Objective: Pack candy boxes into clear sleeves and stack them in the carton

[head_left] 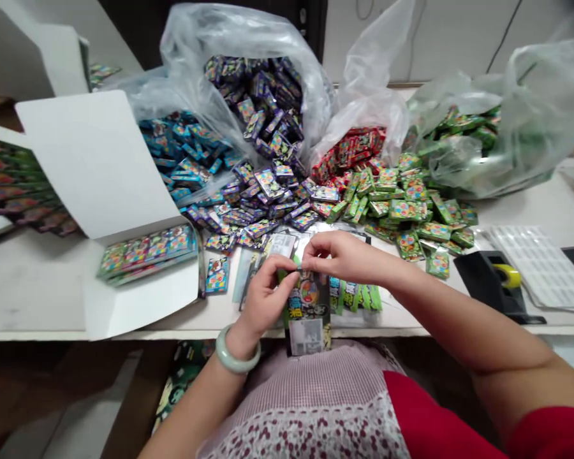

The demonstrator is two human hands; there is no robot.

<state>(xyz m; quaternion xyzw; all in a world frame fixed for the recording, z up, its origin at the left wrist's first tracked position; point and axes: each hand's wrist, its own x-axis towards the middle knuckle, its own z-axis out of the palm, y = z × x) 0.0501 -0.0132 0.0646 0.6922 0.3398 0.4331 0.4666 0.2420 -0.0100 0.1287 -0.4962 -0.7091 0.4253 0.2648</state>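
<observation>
- Packet (319,294), dark and brightly printed, hangs upright between my two hands at the table's front edge, its lower end just above my checked apron (310,389).
- My left hand (268,294) is closed in a pinch, thumb and fingers on the packet's upper left corner.
- My right hand (347,256) has its thumb and fingertips drawn together, pinching at the packet's top edge.
- Just right of the packet, bright green packets (356,296) lie fanned on the table.
- Beyond my hands, small cartons spill together: blue cartons (191,156), purple cartons (268,210), red cartons (351,150) and green cartons (406,207), with clear plastic bags (249,25) around and behind them.
- To my left, a white box (143,312) stands with its lid up, a row of cartons inside.
- To my right sit a black tape dispenser (483,284) and label sheets (543,264).
</observation>
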